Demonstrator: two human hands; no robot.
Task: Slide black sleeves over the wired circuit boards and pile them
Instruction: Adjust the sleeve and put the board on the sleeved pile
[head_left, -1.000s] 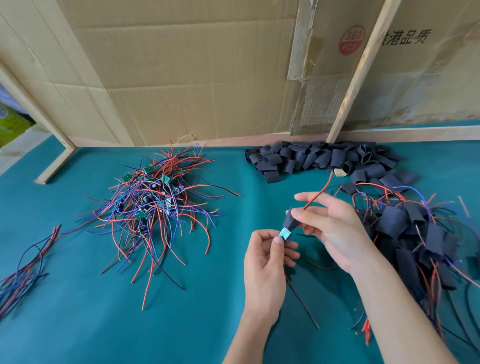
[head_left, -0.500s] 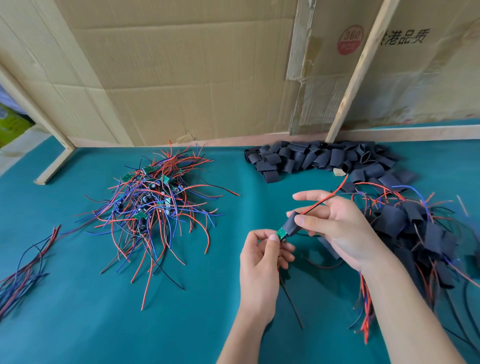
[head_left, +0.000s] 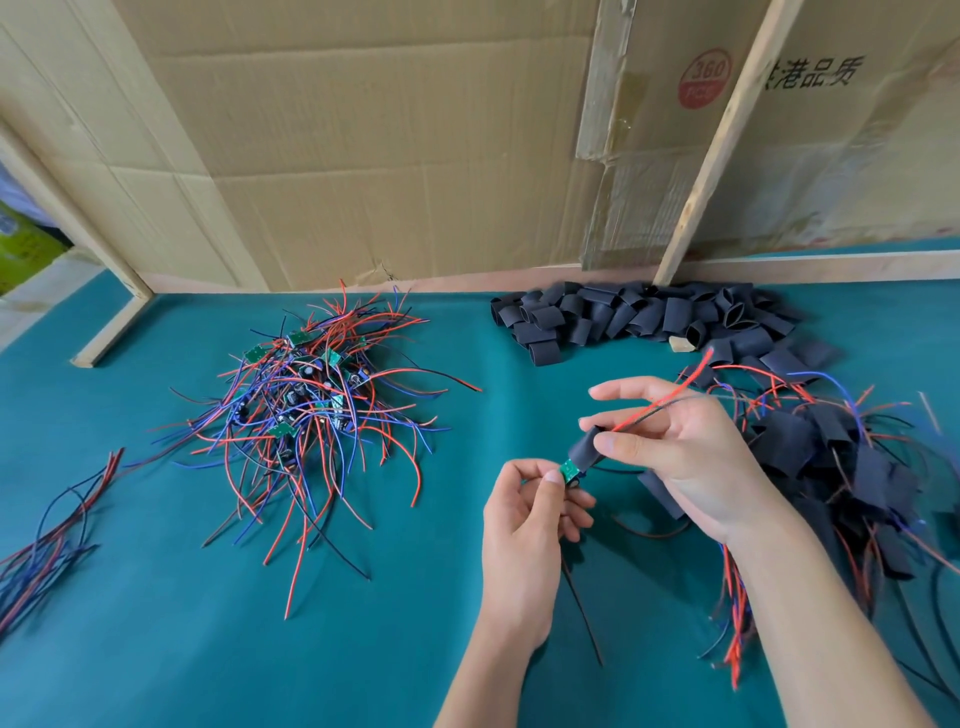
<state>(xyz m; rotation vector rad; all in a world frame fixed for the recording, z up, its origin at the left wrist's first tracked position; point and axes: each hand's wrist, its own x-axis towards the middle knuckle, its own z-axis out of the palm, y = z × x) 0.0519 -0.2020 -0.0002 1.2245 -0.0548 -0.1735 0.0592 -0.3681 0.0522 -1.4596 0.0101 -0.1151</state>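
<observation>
Between fingertips, mid-table: left hand (head_left: 524, 525) pinches green circuit board (head_left: 570, 471) at its bare end, thumb on top, other fingers curled under. Right hand (head_left: 675, 447) grips black sleeve (head_left: 587, 450) partly over same board, thumb pressing sleeve, index finger stretched out; red and black leads run up across palm. Both forearms reach in from lower edge. Unsleeved board pile (head_left: 306, 410) lies left, loose sleeves (head_left: 639, 317) behind, finished pile (head_left: 841, 467) right, on teal table (head_left: 208, 649). Cardboard (head_left: 415, 156) behind reads "360" in red circle.
</observation>
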